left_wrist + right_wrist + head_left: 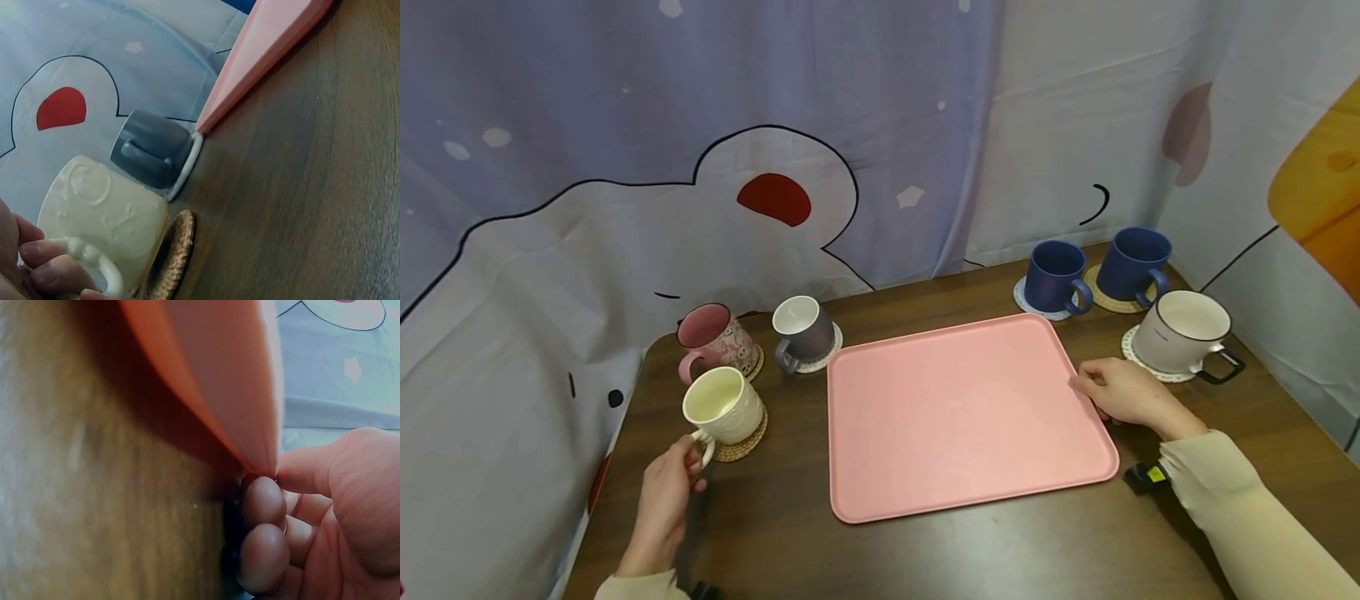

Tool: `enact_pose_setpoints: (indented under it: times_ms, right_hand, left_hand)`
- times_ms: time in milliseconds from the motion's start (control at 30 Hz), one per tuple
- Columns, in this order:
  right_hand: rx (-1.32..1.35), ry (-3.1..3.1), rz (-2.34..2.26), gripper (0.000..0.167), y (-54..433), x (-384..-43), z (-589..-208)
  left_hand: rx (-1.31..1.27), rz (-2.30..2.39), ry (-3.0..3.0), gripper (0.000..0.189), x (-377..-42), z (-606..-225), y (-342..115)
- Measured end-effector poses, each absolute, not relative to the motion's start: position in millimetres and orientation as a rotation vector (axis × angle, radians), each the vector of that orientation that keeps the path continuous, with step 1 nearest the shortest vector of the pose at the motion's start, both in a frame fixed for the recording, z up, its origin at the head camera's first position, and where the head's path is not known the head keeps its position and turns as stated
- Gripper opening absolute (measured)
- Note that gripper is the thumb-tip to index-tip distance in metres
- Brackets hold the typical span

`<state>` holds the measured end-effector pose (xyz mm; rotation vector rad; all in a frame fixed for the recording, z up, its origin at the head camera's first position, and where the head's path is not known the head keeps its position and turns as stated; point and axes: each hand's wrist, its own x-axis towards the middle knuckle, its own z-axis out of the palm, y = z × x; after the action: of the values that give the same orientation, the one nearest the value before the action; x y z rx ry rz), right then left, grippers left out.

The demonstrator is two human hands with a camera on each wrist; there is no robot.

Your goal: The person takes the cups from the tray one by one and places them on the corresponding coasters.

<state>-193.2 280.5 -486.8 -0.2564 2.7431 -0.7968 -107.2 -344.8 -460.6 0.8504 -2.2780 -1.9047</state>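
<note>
My left hand [664, 492] grips the handle of a cream mug [735, 421] with raised designs on its side. A dark gap shows between the mug's base and a round woven coaster [175, 262] in the left wrist view, so it seems slightly raised. On the right, my right hand [1131, 392] pinches the right rim of a pink rectangular tray [962, 417], thumb above and curled fingers below in the right wrist view [312, 512]. The tray lies on the table, its surface bare.
A pink patterned mug [730, 346] and a grey mug [808, 333] stand on coasters at the left back. Two blue mugs [1051, 283] and a white mug [1172, 337] with a black handle stand on coasters at right. Curtains [887, 125] hang close behind the wooden table [775, 533].
</note>
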Motion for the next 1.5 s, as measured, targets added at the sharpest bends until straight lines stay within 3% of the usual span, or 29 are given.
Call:
enact_pose_setpoints:
  times_ms: [933, 1200, 1500]
  right_hand:
    - [-0.258, 2.748, -0.793, 0.023, 279, -192, -486]
    - [-0.263, 2.749, -0.797, 0.023, 279, -192, -487]
    - [-0.259, 2.739, -0.806, 0.024, 280, -192, -487]
  left_hand:
    - [0.904, -1.829, -2.357, 0.044, -97, -471, -358]
    - [0.722, -1.502, -2.532, 0.048, -93, -475, -356]
    - [0.606, -0.901, -2.621, 0.029, -91, -475, -356]
